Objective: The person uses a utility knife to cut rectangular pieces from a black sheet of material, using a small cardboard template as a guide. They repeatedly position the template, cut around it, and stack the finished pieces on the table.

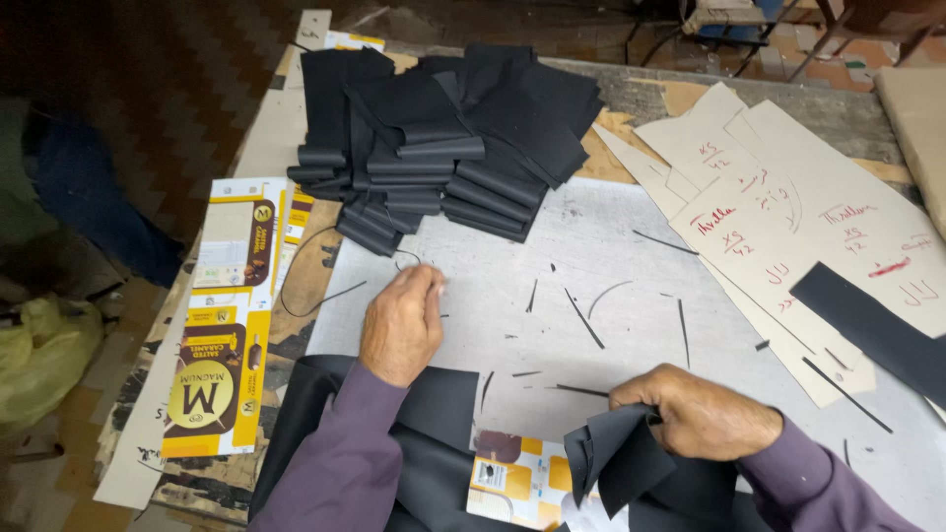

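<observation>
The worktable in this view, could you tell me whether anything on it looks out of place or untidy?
Thin black offcut strips lie scattered across the grey table, and the black fabric stack behind them slumps unevenly. Nothing looks damaged.

Flattened yellow-and-brown carton [225, 325] at table's left edge; another yellow carton piece [512, 483] near bottom, under black fabric.

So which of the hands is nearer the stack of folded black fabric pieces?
Left. The left hand lies on the table just below the stack of folded black fabric pieces, fingertips pinched. The right hand is farther away at the near edge, gripping a loose black fabric piece.
</observation>
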A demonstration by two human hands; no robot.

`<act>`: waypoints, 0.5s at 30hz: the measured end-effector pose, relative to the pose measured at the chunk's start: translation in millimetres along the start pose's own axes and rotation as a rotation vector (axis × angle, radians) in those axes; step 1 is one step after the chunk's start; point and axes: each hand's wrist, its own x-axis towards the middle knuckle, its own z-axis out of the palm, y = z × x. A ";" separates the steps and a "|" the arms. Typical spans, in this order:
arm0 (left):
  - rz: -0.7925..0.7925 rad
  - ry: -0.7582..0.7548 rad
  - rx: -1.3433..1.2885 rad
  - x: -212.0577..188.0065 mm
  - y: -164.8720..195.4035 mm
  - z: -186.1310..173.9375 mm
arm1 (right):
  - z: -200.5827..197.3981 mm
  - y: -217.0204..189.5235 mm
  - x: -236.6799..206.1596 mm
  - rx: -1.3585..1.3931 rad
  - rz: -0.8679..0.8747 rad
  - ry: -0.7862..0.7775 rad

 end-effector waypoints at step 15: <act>-0.726 -0.371 -1.436 -46.4 33.4 51.6 | 53.5 -28.1 106.6 1.031 -0.011 0.612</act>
